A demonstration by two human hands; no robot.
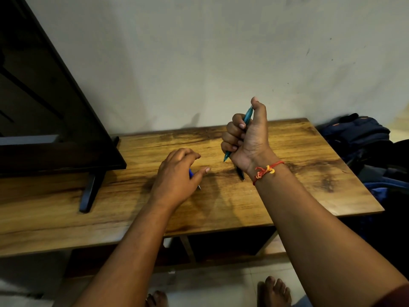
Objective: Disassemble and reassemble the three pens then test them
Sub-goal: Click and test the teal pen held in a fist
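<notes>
Wooden table [309,173]: glossy streaked brown grain, straight edges, square right corner.

Right hand [245,138], raised above the table's middle: fist wrapped round the teal pen [248,116], a slim, smooth plastic barrel. It stands tilted, thumb on its top end, tip pointing down clear of the table.

Left hand [177,171], low over the table left of centre: palm down, fingers loosely bent, thumb spread. The blue pen [190,173] lies under it with its metal tip poking out. Whether they touch, I cannot tell.

Black pen [240,173] lies flat on the table, partly hidden under the right wrist with its red thread band [265,170].

Table's left end holds a dark flat screen [55,107] on a slanted foot [90,191]. Bare wood runs right of the hands to the edge. Soft dark bags [358,138] slump beyond the right edge.
</notes>
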